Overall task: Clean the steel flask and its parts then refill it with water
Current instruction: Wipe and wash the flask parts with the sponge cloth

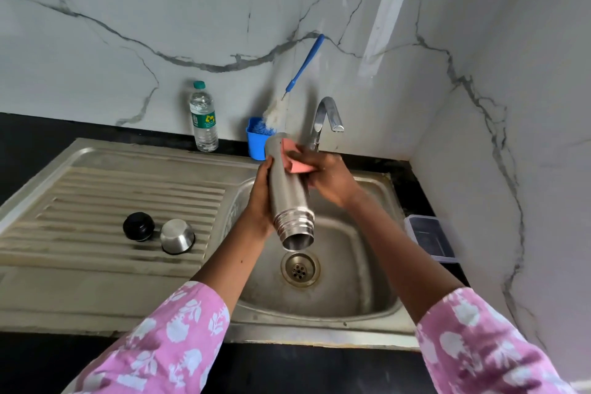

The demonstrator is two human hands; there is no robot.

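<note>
Steel flask body [289, 192], a tall brushed-metal cylinder with a threaded neck, is held tilted over the steel sink basin [361, 265], open mouth down towards the drain. The left hand [260, 198] grips its side; the right hand [326, 182] presses a pink sponge [295, 158] against its upper end. Its black round stopper [138, 226] and small steel cup lid [177, 235] lie on the ribbed drainboard [96, 195], untouched as far as I can judge. Scrubbing seems under way; rinsing, the parts and refilling remain. The tap [326, 118] shows no running water.

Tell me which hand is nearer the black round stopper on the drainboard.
Left. The left hand grips the steel flask nearest the black round stopper; the right hand is beyond the flask.
</note>
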